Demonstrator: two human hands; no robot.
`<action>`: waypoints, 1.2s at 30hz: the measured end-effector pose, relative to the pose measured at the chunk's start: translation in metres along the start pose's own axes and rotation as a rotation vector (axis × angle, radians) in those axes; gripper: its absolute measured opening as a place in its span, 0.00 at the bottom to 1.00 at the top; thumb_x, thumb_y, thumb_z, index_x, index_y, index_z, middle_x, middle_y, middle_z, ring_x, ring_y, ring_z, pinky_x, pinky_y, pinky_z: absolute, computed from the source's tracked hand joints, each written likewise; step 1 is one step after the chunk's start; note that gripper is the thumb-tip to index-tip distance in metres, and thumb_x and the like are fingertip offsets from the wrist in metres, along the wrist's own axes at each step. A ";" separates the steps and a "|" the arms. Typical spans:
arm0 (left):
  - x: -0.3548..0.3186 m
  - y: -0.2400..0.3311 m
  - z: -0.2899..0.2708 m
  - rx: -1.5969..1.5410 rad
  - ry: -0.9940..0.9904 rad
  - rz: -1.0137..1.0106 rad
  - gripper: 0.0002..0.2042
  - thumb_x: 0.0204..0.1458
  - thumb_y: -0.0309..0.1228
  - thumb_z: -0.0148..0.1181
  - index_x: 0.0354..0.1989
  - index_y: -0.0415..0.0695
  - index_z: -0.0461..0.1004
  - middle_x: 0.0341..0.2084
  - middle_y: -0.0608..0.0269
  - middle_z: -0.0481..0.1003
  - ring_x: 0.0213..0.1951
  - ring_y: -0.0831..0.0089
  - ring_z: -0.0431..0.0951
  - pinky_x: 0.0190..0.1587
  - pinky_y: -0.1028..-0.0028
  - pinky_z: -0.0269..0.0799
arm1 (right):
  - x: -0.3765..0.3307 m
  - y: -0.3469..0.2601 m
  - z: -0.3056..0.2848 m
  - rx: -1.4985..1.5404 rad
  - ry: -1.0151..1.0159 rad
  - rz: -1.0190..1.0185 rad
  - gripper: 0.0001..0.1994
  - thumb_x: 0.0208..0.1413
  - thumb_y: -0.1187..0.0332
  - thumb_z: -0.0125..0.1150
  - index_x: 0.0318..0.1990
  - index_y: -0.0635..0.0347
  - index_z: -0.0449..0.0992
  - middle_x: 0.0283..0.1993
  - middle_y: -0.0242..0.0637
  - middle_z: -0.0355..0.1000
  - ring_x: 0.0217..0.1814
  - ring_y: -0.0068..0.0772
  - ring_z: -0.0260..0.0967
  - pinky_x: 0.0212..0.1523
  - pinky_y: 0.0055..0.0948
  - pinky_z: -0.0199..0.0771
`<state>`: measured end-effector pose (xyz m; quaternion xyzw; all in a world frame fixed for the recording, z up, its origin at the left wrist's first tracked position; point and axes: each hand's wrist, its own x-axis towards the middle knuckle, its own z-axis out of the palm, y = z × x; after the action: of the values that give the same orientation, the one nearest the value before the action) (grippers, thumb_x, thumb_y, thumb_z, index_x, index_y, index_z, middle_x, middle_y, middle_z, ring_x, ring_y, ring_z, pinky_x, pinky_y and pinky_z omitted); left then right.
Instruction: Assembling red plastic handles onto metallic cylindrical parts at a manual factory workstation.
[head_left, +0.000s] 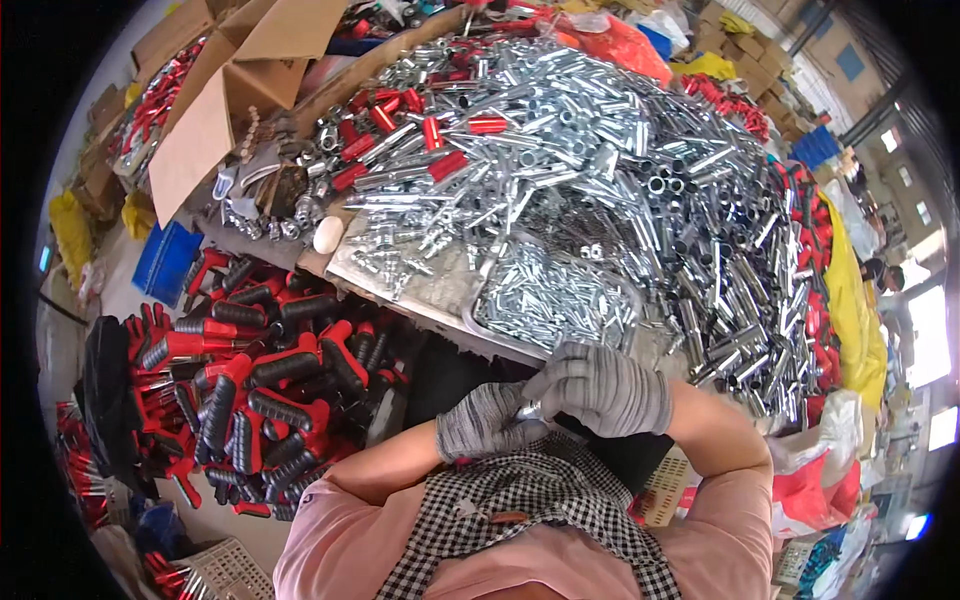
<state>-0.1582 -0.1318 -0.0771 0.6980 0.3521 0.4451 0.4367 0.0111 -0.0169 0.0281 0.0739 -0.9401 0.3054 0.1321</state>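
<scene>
In front of my chest, both hands wear grey knitted gloves and meet at the table's near edge. My left hand (478, 422) is closed around a small shiny metal part (531, 410), mostly hidden by the gloves. The fingers of my right hand (605, 390) are bent and pinched together over the same spot; what lies under them is covered. Just beyond the right hand are many small metal pins (552, 298) in a clear plastic tray (480, 326). Loose chrome sockets and fittings (385, 255) lie left of the tray.
A large heap of chrome tubes (700, 200) covers the table, with several red sleeves (432, 133) on it. Below left, red-and-black handled tools (270, 375) are piled up. A blue bin (166, 262) and an opened cardboard box (195, 140) stand farther left. Yellow sheeting (855, 310) hangs at right.
</scene>
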 end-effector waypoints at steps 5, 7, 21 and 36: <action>-0.007 0.001 0.007 -0.025 -0.105 -0.123 0.16 0.50 0.31 0.62 0.47 0.41 0.72 0.38 0.53 0.76 0.40 0.62 0.78 0.44 0.69 0.72 | -0.010 -0.022 0.005 -0.123 -0.026 0.098 0.11 0.48 0.70 0.61 0.41 0.53 0.77 0.40 0.36 0.70 0.38 0.36 0.71 0.37 0.32 0.74; -0.008 0.008 0.018 -0.153 -0.051 -0.168 0.18 0.48 0.27 0.62 0.49 0.42 0.72 0.41 0.53 0.76 0.42 0.61 0.78 0.46 0.69 0.72 | -0.015 -0.030 0.009 -0.212 -0.076 0.194 0.13 0.49 0.62 0.64 0.43 0.52 0.77 0.33 0.35 0.69 0.30 0.36 0.71 0.30 0.30 0.74; -0.004 0.015 0.034 0.134 -0.023 -0.044 0.15 0.49 0.36 0.61 0.42 0.42 0.73 0.33 0.55 0.76 0.36 0.58 0.78 0.38 0.66 0.73 | -0.028 -0.052 -0.011 -0.466 0.075 0.185 0.33 0.46 0.53 0.64 0.59 0.59 0.63 0.41 0.45 0.73 0.36 0.47 0.73 0.37 0.36 0.76; -0.008 0.014 0.041 0.222 0.019 -0.036 0.17 0.45 0.36 0.64 0.42 0.40 0.73 0.30 0.51 0.76 0.33 0.53 0.77 0.35 0.64 0.74 | -0.057 -0.060 0.007 -0.158 0.244 0.394 0.27 0.45 0.57 0.67 0.52 0.60 0.71 0.42 0.43 0.74 0.41 0.42 0.75 0.38 0.37 0.74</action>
<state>-0.1216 -0.1558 -0.0755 0.7313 0.4160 0.4020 0.3612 0.0772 -0.0657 0.0387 -0.1591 -0.9344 0.2574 0.1880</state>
